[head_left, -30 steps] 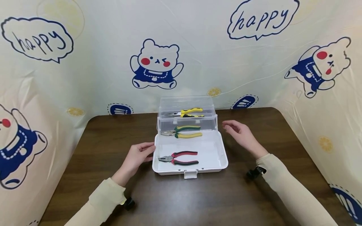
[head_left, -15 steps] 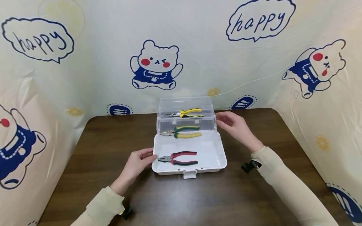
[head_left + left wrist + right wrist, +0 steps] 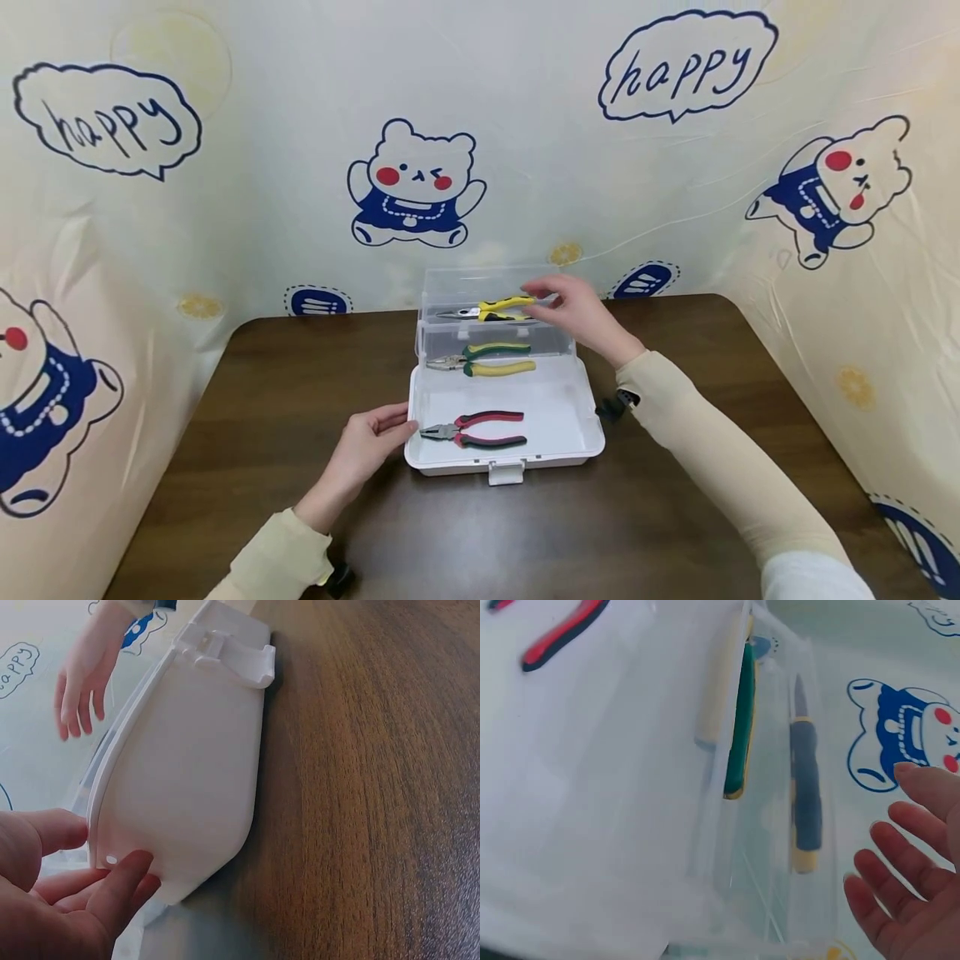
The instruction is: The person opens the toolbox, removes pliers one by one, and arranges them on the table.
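Note:
A white toolbox [image 3: 558,408] stands unfolded on the table, its clear trays raised at the back. My left hand [image 3: 362,454] pinches its left rim; in the left wrist view the thumb lies at the rim and the fingers at the outer wall [image 3: 180,750]. Above the rear tray my right hand [image 3: 583,315] reaches in from the right, fingers loosely bent beside the yellow-and-black needle-nose pliers [image 3: 504,304]. The right wrist view shows those fingers apart from the pliers [image 3: 806,784]. Green-and-yellow pliers [image 3: 500,367] lie in the middle tray, red-and-black pliers [image 3: 491,415] in the bottom.
The brown table [image 3: 315,350] ends at a cloth backdrop [image 3: 300,192] printed with bears, close behind the toolbox. A white latch [image 3: 506,473] sticks out at the toolbox's front. The upright clear trays rise between the bottom section and the backdrop.
My right hand has moved left and inward, from right of the toolbox to over the rear tray. My left hand has slid slightly forward along the left rim. The pliers have stayed in place.

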The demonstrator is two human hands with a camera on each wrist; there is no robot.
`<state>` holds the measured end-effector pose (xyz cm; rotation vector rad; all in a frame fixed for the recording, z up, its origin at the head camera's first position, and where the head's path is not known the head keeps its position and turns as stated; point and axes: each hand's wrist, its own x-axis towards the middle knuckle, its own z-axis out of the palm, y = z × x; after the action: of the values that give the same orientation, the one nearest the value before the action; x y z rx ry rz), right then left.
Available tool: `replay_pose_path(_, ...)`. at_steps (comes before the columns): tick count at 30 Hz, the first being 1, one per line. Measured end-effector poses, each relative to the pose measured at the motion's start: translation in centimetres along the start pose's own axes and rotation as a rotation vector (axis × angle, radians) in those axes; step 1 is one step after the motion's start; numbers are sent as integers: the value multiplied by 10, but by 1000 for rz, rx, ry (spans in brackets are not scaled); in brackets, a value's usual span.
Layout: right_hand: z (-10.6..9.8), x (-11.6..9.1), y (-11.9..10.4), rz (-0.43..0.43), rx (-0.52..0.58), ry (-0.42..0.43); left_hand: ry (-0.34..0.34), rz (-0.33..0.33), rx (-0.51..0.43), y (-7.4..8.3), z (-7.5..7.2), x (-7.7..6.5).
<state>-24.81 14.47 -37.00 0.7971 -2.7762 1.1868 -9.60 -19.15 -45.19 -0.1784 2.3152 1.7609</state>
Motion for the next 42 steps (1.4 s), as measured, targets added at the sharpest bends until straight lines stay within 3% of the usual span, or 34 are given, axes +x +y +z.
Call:
replay_pose_path(10, 23, 35, -4, 35, -123, -133, 27, 0, 19, -3, 5, -3)
replay_pose_path(14, 26, 44, -7, 25, -186, -166, 45, 1, 19, -3, 5, -2)
replay_pose_path(20, 27, 56, -12, -7, -372, -241, 59, 1, -7, -4, 7, -3)
replay_pose_path(24, 25, 61, -16, -33, -421, -281, 60, 6, -10, -3, 7, -2)
replay_pose_path(42, 20, 63, -25, -185, -524, -188, 49, -7, -28, -3, 7, -1)
